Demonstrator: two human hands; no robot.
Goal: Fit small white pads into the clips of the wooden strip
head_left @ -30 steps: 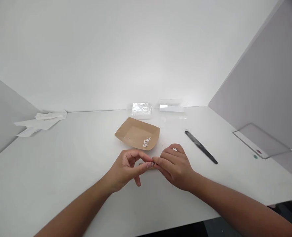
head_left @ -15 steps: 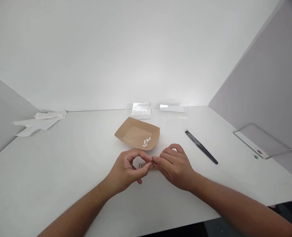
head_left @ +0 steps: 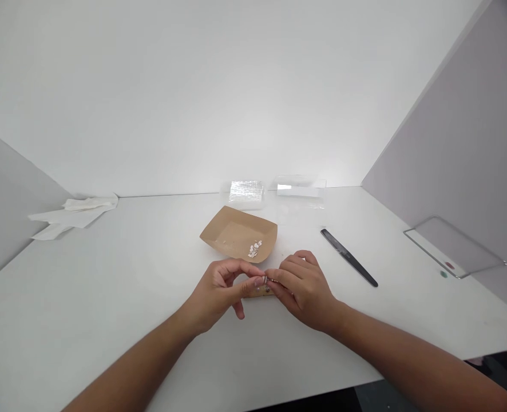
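The left hand (head_left: 219, 292) and right hand (head_left: 305, 289) meet fingertip to fingertip near the front edge of the desk (head_left: 107, 297), both pinched shut on a tiny pale piece (head_left: 265, 280), too small to make out. A tan strip (head_left: 253, 294) lies just under them. Just behind sits a paper tray (head_left: 232, 232) holding pale bits (head_left: 253, 248). A black file (head_left: 348, 257) lies to the right, clear boxes (head_left: 246, 190) by the back edge, tissues (head_left: 75, 210) in the back left corner

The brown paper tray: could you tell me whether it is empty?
Not empty: small pale pieces lie in the tray, near its right corner.
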